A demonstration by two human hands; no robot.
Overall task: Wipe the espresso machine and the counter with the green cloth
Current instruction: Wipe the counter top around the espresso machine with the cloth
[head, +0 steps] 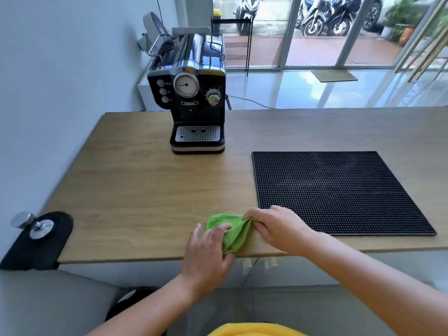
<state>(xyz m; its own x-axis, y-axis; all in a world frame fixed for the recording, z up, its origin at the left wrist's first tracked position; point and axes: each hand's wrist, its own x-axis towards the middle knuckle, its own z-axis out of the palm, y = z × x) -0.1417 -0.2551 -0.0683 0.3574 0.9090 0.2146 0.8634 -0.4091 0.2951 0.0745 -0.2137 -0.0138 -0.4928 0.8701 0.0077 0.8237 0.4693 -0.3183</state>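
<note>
While bunched on the counter (133, 190), the green cloth (235, 232) is gripped by left hand (208, 253) and pinched by right hand (278, 229).

Wooden counter (145, 190) with espresso machine (194, 98), black mat (339, 190), green cloth (236, 235)

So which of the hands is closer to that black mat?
Right. The right hand sits at the near-left corner of the black mat; the left hand is farther left, across the green cloth.
</note>
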